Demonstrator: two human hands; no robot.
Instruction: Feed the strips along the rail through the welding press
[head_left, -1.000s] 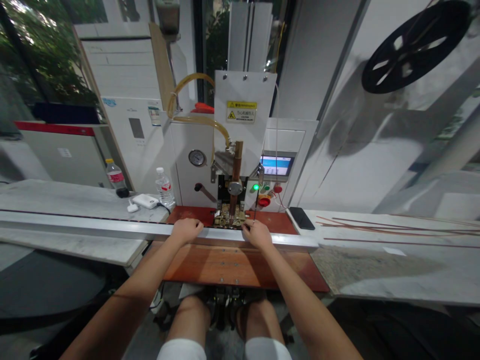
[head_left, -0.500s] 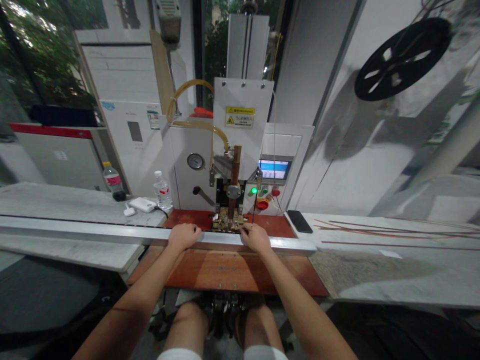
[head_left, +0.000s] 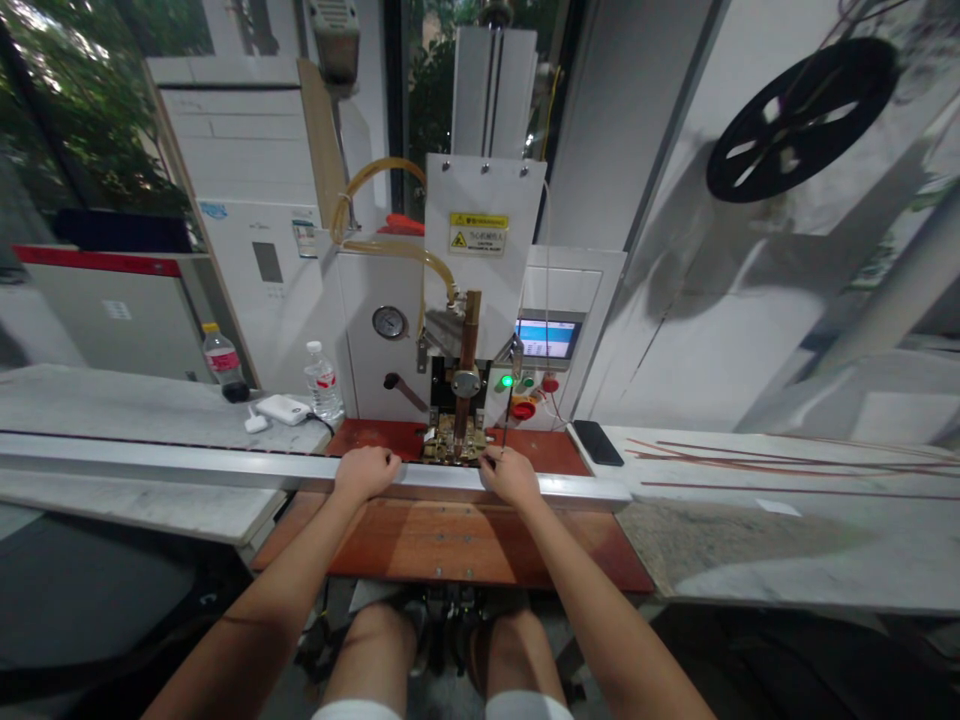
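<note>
Your left hand (head_left: 366, 472) and right hand (head_left: 511, 475) had fingers curled onto a long silver metal rail (head_left: 187, 460) lying left-to-right, near a clear plastic bottle (head_left: 321, 380).

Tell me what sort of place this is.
Probably a small factory or workshop station. A bench machine with a pressure gauge, yellow warning label and screen stands ahead; the left hand and right hand are on a long metal rail before it; a large black reel is mounted at right.
</note>
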